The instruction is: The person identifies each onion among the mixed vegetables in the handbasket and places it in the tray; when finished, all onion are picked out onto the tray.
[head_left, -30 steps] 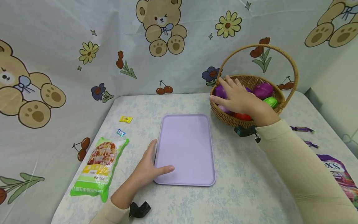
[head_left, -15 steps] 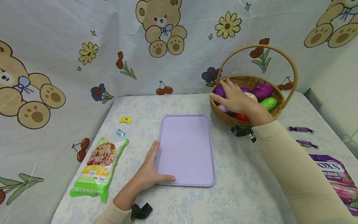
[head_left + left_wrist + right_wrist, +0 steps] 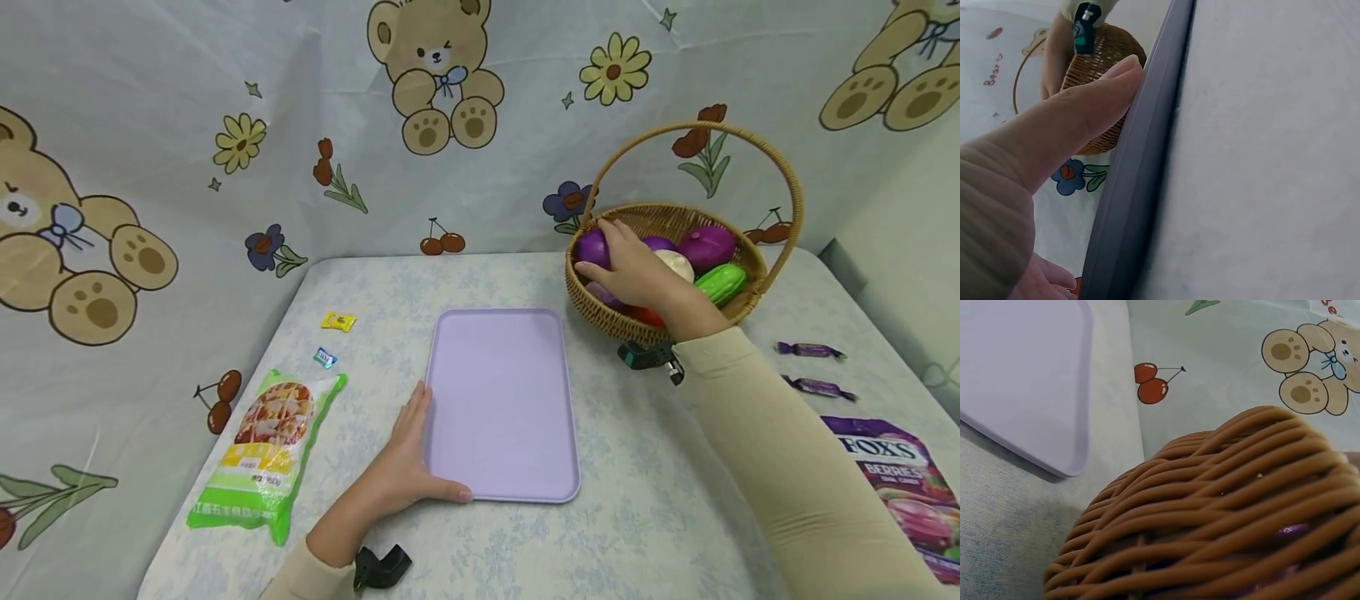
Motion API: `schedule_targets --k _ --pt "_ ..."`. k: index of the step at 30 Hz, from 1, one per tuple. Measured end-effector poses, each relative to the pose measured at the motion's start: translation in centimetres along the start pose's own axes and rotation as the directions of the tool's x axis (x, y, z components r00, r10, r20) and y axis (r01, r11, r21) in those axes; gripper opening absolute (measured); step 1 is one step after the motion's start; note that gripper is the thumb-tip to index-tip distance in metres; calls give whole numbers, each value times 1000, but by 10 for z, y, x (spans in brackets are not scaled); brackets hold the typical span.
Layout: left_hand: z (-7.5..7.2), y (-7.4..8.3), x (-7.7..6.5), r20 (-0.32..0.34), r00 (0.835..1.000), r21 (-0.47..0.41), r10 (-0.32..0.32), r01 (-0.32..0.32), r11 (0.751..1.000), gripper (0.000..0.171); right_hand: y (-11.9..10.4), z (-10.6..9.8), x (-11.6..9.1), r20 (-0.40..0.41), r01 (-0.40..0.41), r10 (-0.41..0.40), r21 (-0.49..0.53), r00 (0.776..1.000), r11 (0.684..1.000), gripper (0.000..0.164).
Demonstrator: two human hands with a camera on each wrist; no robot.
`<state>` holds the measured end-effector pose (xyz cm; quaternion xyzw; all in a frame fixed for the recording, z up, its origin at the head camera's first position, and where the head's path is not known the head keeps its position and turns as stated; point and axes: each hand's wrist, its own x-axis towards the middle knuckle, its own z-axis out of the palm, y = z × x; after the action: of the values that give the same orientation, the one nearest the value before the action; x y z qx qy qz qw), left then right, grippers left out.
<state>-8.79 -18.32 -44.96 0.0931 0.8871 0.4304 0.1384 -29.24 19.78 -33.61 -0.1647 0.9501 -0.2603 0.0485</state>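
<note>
In the head view my left hand [image 3: 408,467] rests at the near left corner of a lilac tray [image 3: 502,408]. Its fingers lie straight along the left edge and the thumb lies at the near edge. The left wrist view shows the thumb [image 3: 1079,112] against the tray's rim [image 3: 1141,150]. My right hand [image 3: 637,271] reaches into a wicker basket [image 3: 600,312], its thumb and fingers round a glossy, round purple vegetable [image 3: 592,248]. Around it lie a white vegetable [image 3: 677,265], a larger purple one [image 3: 707,247], a green ridged one [image 3: 722,284] and something red, partly hidden.
A green food bag [image 3: 262,450], a yellow candy [image 3: 338,322] and a blue candy [image 3: 325,357] lie left. Two purple-wrapped candies [image 3: 810,350] and a purple FOX'S bag [image 3: 896,483] lie right. The basket's tall handle [image 3: 783,167] arches above it.
My right hand has lowered slightly in the basket, and its fingers have curled round the round purple vegetable. My left hand has shifted slightly right against the tray.
</note>
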Motion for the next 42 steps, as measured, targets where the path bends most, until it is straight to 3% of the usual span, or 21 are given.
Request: schedule_targets --k 11,24,30,42 --pt "1 1 -2 -4 1000 27 1 -1 1000 161 6 6 7 -60 25 -28 -55 998 998 78" --pt "-2 0 -2 9 1000 64 11 -12 998 161 8 3 1 -143 24 -25 -12 989 1000 73" --pt "-1 0 -1 3 1000 60 -7 7 998 161 -2 -6 -7 -158 11 -10 7 987 1000 76" --pt "-3 0 -1 3 1000 89 -8 8 996 162 -38 -16 -41 -257 122 -88 119 962 985 78"
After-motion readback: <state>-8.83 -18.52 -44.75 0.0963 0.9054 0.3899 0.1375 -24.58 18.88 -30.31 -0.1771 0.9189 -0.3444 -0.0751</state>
